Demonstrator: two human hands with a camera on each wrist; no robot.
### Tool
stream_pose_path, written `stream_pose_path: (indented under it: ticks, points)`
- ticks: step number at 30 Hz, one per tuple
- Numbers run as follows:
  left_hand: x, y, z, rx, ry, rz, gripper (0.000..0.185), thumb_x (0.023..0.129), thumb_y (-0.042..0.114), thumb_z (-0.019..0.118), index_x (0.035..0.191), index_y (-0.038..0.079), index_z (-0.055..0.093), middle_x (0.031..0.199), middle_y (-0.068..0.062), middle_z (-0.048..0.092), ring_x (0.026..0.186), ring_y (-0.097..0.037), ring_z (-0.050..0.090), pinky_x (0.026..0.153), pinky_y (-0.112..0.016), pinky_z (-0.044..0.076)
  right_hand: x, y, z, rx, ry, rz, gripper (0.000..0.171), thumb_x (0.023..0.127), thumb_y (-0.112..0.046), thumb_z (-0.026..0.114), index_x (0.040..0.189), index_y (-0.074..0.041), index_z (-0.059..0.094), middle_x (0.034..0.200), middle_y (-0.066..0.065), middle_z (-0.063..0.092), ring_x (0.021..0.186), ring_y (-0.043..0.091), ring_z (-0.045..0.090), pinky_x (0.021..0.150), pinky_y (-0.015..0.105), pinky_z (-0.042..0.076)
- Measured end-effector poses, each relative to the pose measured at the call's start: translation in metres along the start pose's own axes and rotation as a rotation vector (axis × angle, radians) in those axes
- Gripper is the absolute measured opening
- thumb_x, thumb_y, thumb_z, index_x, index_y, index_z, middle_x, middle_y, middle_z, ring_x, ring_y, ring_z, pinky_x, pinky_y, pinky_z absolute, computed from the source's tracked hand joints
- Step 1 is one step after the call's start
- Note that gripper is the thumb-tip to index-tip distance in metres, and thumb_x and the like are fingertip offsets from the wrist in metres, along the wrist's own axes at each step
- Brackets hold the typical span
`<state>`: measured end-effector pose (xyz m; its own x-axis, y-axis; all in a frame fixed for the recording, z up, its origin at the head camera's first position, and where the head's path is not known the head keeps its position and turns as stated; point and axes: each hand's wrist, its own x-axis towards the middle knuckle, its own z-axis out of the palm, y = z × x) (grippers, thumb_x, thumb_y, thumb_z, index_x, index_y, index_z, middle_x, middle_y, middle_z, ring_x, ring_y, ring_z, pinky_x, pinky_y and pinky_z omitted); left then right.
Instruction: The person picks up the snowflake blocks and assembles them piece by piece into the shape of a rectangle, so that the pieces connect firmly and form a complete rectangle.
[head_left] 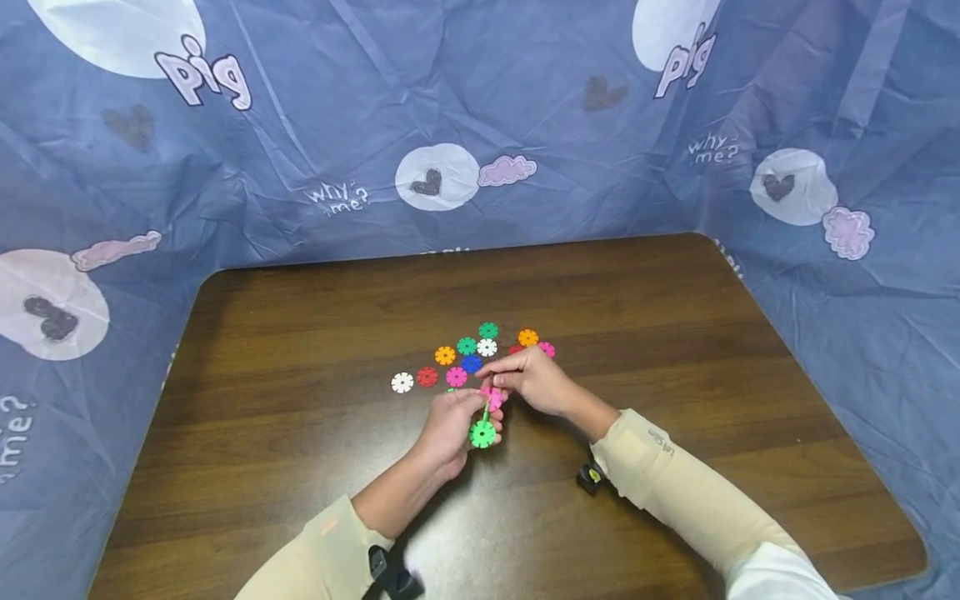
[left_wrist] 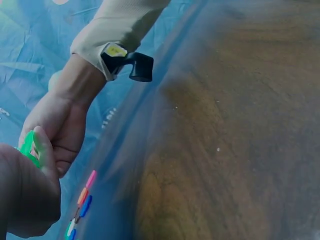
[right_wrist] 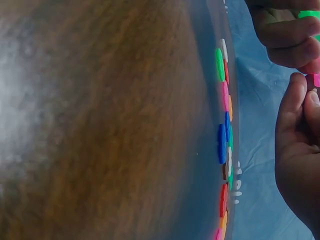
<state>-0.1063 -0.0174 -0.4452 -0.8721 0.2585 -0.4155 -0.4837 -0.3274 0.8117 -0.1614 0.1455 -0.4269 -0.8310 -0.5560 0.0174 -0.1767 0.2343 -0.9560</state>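
Note:
In the head view my left hand (head_left: 448,425) grips a small chain of notched plastic discs above the table. A bright green disc (head_left: 482,434) faces up at its near end, joined to another green disc (head_left: 487,412) seen edge-on, with a pink disc (head_left: 494,399) at the far end. From the right, my right hand (head_left: 538,383) pinches the pink disc's edge with thumb and fingertips. Up close in the right wrist view, a bit of that pink disc shows at the fingertips of the right hand (right_wrist: 295,145). Fingers hide part of the chain.
Loose notched discs lie flat beyond the hands, among them a white disc (head_left: 402,382), a red disc (head_left: 427,377), an orange disc (head_left: 445,355) and a blue disc (head_left: 471,364). The right hand partly covers another red one. A printed blue cloth (head_left: 450,100) hangs behind the wooden table (head_left: 300,333).

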Motion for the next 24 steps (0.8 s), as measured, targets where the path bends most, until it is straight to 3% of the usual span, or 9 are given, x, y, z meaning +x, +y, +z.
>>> stream_pose_path:
  ticks: [9,14,21,24]
  points:
    - [0.000,0.000,-0.004,0.033,-0.065,-0.035,0.032,0.093,0.008,0.047,0.117,-0.012,0.054,0.083,-0.011,0.066,0.072,-0.019,0.065,0.066,-0.037,0.059,0.006,0.028,-0.003,0.023,-0.045,0.007,0.023,0.092,0.009,0.053,0.111,0.010,0.065,0.097,0.017,0.070,0.091,0.020,0.067,0.081,0.042,0.055]
    - [0.003,-0.003,-0.004,0.005,-0.102,-0.076,0.034,0.096,0.007,0.041,0.121,-0.015,0.047,0.088,-0.012,0.063,0.075,-0.019,0.064,0.067,-0.032,0.058,0.009,0.036,-0.002,0.015,-0.088,-0.001,0.022,0.093,0.006,0.054,0.112,0.007,0.066,0.099,0.013,0.071,0.093,0.020,0.067,0.081,0.034,0.056]
    - [0.005,-0.008,-0.003,-0.010,-0.087,-0.092,0.031,0.097,0.014,0.046,0.117,-0.009,0.048,0.080,-0.006,0.061,0.065,-0.013,0.057,0.059,-0.023,0.051,0.010,0.039,-0.004,-0.235,-0.108,-0.087,0.029,0.091,0.006,0.057,0.115,-0.005,0.069,0.112,0.003,0.067,0.100,0.012,0.061,0.087,0.028,0.052]
    - [0.005,-0.009,-0.005,0.020,-0.059,-0.106,0.036,0.099,0.025,0.046,0.119,-0.005,0.049,0.076,-0.002,0.060,0.059,-0.010,0.054,0.050,-0.022,0.048,0.012,0.041,-0.009,-0.341,-0.072,-0.068,0.031,0.091,0.004,0.058,0.118,-0.007,0.068,0.108,0.002,0.066,0.097,0.012,0.058,0.083,0.029,0.051]
